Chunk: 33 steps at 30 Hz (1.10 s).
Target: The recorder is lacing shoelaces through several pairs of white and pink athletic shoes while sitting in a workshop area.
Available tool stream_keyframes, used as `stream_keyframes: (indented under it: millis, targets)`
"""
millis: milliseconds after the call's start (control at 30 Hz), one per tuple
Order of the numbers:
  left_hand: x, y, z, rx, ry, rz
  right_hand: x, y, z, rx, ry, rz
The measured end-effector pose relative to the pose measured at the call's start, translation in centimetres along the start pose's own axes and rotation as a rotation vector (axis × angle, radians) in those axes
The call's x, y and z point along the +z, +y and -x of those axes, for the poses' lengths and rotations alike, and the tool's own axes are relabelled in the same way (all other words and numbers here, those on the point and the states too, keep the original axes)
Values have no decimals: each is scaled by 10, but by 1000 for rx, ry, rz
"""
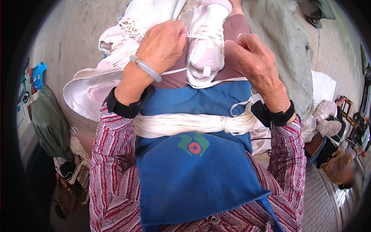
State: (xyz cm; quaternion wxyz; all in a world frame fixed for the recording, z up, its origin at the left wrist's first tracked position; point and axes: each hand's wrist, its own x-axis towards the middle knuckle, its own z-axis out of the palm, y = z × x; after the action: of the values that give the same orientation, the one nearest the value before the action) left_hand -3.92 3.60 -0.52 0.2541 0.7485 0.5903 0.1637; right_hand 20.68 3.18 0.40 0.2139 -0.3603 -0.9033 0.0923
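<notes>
Left of shoe point(205, 57), left hand point(164, 41) pinching lace point(194, 36), probably for tension; right of it, right hand point(256, 63), grip unclear.

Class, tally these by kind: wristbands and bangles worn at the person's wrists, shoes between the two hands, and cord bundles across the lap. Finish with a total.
Black strap wristbands: 2
Pale grey, smooth, rounded bangle: 1
White-and-pink mesh laced shoe: 1
Tied bundle of long cream-white cords: 1
Total: 5
</notes>
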Motion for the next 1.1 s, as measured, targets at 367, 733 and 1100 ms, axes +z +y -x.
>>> stream_keyframes:
  millis: [367,733,1100]
  targets:
    - [3,3,-2,62,47,2,5,-8,10,261,-31,-223]
    - [11,6,2,-72,-73,157,17,-6,5,318,12,-194]
    - [11,9,-7,-110,-106,146,2,-14,-10,713,-159,-639]
